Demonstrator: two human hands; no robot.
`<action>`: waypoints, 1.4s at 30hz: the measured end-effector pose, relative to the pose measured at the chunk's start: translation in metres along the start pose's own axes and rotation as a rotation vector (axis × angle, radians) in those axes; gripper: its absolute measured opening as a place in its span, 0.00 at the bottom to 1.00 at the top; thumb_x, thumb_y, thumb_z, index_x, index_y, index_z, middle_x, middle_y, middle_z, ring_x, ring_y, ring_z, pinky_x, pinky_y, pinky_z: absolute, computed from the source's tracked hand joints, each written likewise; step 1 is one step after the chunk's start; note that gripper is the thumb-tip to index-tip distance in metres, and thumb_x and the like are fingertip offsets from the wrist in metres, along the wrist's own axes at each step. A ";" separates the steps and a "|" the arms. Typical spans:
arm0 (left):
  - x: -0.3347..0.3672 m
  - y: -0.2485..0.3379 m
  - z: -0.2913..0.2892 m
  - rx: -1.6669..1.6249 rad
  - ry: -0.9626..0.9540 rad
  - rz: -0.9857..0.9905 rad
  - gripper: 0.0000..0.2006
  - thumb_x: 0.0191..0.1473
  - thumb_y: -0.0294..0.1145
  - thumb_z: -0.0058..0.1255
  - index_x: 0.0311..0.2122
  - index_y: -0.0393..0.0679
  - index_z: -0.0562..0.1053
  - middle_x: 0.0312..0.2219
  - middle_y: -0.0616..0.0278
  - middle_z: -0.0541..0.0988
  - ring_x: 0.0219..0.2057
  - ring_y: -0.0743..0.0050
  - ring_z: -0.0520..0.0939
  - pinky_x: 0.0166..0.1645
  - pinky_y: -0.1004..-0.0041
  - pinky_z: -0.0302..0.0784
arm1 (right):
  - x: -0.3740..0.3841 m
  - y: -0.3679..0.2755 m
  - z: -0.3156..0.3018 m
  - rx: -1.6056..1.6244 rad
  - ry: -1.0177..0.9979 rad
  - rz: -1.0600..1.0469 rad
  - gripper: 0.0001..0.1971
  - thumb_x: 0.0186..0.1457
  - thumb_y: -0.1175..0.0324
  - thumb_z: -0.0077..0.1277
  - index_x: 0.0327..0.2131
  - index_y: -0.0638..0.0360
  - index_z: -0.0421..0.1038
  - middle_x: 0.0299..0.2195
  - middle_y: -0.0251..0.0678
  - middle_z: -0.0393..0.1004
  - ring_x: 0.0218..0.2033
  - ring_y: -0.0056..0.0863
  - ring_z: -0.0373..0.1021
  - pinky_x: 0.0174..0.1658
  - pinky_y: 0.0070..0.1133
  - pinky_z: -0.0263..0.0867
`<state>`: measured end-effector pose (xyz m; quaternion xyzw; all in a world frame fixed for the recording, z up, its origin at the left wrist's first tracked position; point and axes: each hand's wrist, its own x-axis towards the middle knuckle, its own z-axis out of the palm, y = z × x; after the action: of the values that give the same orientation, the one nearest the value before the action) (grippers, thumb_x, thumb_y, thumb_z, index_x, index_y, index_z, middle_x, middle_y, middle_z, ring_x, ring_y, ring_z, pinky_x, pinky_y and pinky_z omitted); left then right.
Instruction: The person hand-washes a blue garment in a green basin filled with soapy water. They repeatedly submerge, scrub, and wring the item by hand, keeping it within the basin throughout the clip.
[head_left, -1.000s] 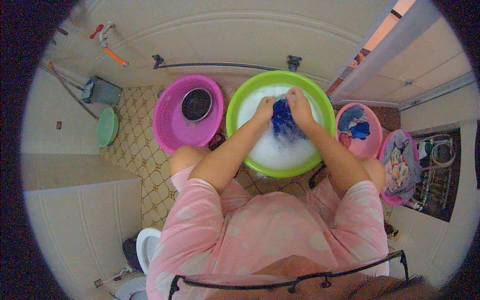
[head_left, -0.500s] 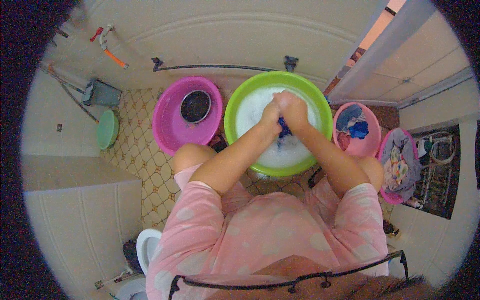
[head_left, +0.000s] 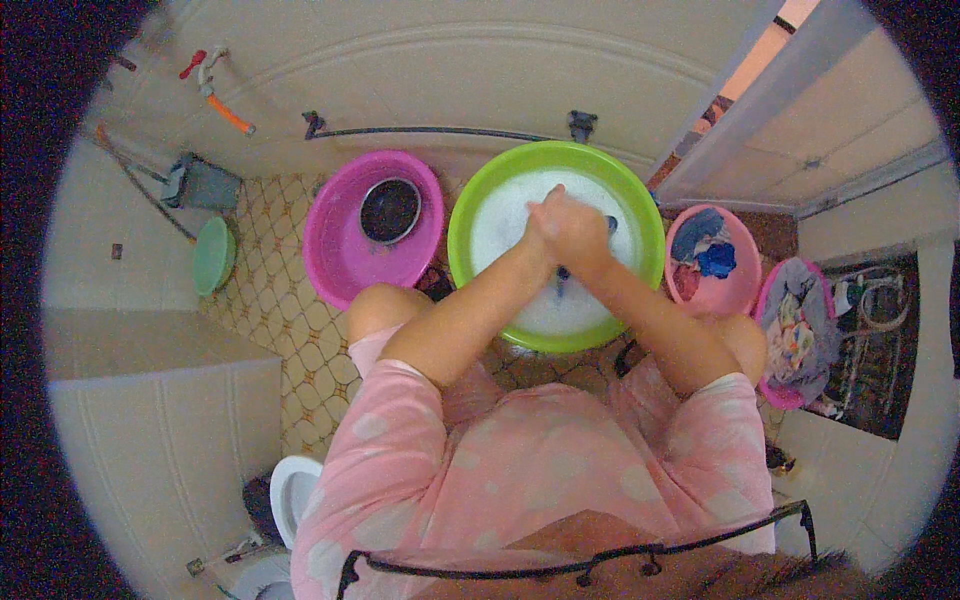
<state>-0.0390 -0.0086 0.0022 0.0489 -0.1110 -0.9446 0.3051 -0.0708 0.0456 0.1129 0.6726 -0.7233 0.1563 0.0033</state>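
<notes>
Foamy water fills a large green basin (head_left: 462, 240) in front of me. My left hand (head_left: 541, 222) and my right hand (head_left: 578, 232) are pressed together over the suds, the right lying partly across the left. Both are closed on a dark blue cloth (head_left: 563, 287), most of which is hidden under the hands and foam. Small dark parts of it show below the wrists and beside the right hand. The fingers overlap, so their exact grip is hard to see.
Left of the green basin stands a purple basin (head_left: 335, 245) holding a dark round pan (head_left: 390, 211). To the right are a pink basin (head_left: 725, 292) with blue clothes and a tub of grey and patterned laundry (head_left: 795, 335). A tap (head_left: 208, 70) with an orange hose is on the wall.
My hands have shifted and turned slightly, with the right now further over the left. Less blue cloth shows between my wrists, and a dark bit now appears beside my right hand.
</notes>
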 end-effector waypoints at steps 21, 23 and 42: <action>-0.018 -0.001 0.085 0.265 0.313 -0.146 0.13 0.52 0.43 0.38 0.34 0.45 0.68 0.34 0.63 0.72 0.36 0.68 0.72 0.42 0.67 0.67 | 0.016 0.048 -0.005 0.330 0.338 0.236 0.17 0.51 0.57 0.40 0.18 0.61 0.65 0.18 0.45 0.66 0.20 0.45 0.64 0.24 0.34 0.58; -0.012 0.007 0.043 0.056 0.108 -0.052 0.10 0.51 0.39 0.39 0.36 0.47 0.67 0.33 0.61 0.73 0.35 0.67 0.73 0.40 0.66 0.70 | 0.011 0.023 -0.005 0.261 0.184 0.196 0.17 0.52 0.57 0.39 0.21 0.62 0.66 0.19 0.45 0.67 0.20 0.43 0.65 0.23 0.33 0.60; -0.012 0.009 0.067 0.250 0.371 -0.132 0.11 0.52 0.41 0.37 0.30 0.46 0.68 0.29 0.62 0.73 0.29 0.71 0.73 0.35 0.70 0.69 | -0.002 0.007 0.001 -0.142 0.138 -0.047 0.14 0.51 0.62 0.38 0.23 0.63 0.67 0.19 0.41 0.68 0.19 0.37 0.66 0.21 0.30 0.64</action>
<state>-0.0351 0.0029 0.0692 0.2662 -0.1656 -0.9162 0.2496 -0.0768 0.0476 0.1104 0.6750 -0.7147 0.1504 0.1045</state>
